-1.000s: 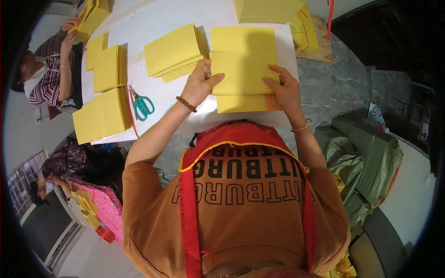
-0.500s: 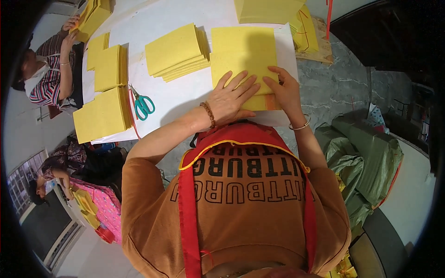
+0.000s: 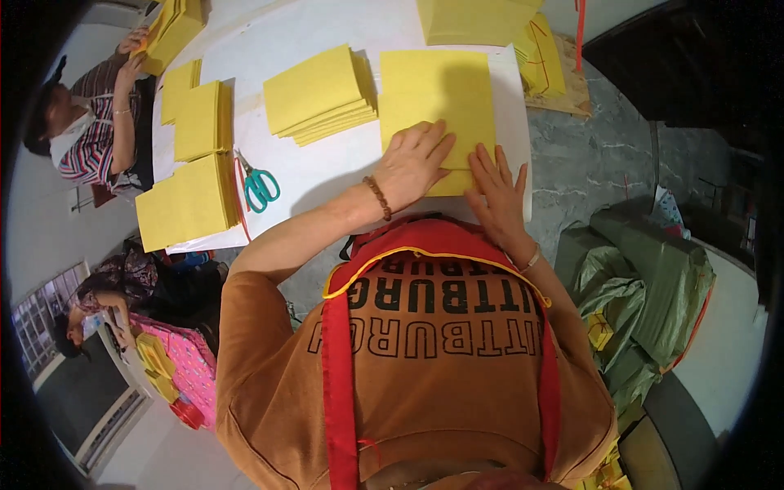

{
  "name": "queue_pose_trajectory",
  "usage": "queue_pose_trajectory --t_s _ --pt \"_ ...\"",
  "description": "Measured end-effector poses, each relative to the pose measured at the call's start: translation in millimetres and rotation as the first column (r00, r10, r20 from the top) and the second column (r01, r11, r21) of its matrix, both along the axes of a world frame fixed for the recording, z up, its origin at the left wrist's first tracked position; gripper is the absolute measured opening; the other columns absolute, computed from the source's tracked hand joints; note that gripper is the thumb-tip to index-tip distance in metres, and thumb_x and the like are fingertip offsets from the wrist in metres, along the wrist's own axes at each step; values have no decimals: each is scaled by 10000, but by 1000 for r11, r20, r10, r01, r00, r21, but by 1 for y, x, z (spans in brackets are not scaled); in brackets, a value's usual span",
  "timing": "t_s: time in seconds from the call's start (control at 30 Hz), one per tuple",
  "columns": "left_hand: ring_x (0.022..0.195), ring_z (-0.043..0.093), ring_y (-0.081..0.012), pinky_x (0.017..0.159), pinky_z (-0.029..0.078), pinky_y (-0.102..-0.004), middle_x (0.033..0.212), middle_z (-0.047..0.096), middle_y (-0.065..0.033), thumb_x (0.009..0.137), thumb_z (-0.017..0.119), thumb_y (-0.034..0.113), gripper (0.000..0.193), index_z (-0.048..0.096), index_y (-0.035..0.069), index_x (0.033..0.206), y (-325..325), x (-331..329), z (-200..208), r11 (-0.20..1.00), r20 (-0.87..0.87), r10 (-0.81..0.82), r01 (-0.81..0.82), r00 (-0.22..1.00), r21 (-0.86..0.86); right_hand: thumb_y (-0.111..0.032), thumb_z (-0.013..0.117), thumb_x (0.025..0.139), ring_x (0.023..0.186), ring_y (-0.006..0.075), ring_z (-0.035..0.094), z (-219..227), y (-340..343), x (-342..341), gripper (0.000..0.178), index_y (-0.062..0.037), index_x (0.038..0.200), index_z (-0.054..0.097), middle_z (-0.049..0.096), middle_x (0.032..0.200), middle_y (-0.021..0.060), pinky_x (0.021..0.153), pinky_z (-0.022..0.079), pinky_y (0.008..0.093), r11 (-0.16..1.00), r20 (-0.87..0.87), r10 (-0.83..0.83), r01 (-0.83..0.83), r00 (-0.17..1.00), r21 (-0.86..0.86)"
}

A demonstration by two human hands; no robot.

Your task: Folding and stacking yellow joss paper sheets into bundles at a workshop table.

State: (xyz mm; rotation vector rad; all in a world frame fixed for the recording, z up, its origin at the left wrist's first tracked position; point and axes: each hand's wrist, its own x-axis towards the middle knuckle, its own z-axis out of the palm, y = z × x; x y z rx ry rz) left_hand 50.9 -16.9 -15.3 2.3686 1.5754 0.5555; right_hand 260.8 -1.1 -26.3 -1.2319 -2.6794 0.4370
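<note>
Both palms flat on yellow sheet [image 3: 437,102] at near edge of white table [image 3: 327,175]. Left hand [image 3: 415,163] spread, fingers straight, pressing lower-left part; right hand [image 3: 496,192] open, pressing lower edge. Neither grasps anything.

Looks like crease-pressing step on 1 sheet. Next move likely needs a firm, even sweep along fold, edges kept aligned.

Stack of yellow sheets [image 3: 318,94] just left; green scissors [image 3: 260,186] further left, untouched.

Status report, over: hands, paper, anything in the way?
Both hands flat: left hand, right hand on yellow sheet. Nothing gripped. Paper stack and scissors lie aside.
</note>
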Motion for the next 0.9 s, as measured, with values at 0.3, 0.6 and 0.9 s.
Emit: queue_pose_trajectory --t_s 0.3,0.6,0.9 --pt "891 547 -254 742 452 -353 1024 567 -147 690 571 99 502 501 -17 1174 12 2 16 960 -212 17 44 977 278 -365 284 971 1264 213 363 16 32 9 488 -30 1290 440 464 1313 94 1046 252 367 764 -675 -588 33 445 -644" --pt "1057 504 -232 874 367 -406 1162 555 -47 749 529 50 469 514 145 1209 11 -145 14 786 -215 451 -271 866 555 -328 362 964 1109 163 494 -2 32 15 412 -36 1215 508 568 1174 89 925 363 310 662 -580 -703 82 411 -745" --pt "1192 392 -278 948 316 -471 1328 405 -70 771 532 81 546 403 153 1295 6 -155 -46 946 -375 324 -301 869 120 -299 384 963 996 141 537 -11 28 14 371 -32 1141 569 614 1056 82 859 406 291 651 -575 -713 74 400 -755"
